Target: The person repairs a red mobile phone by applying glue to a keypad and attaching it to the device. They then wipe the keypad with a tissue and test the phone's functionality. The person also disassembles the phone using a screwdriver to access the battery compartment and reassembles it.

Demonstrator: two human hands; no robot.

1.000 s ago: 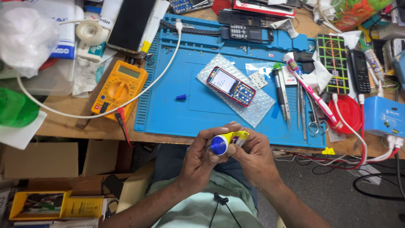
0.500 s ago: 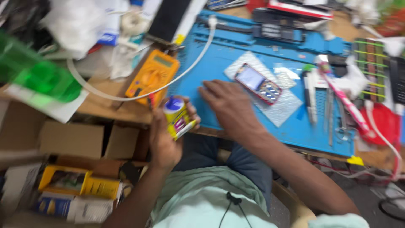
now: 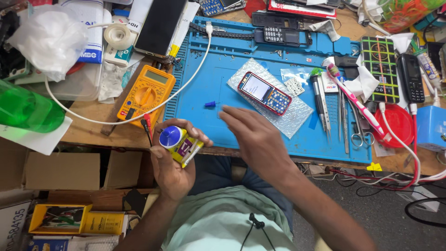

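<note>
A cluttered wooden workbench [image 3: 88, 122] stands over a grey floor [image 3: 399, 218], cardboard boxes [image 3: 60, 169] stacked beneath, evenly lit.

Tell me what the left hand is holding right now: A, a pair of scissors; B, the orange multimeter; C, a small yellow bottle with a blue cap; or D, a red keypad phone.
C: the left hand grips the small yellow bottle with a blue cap at the bench edge.
</note>
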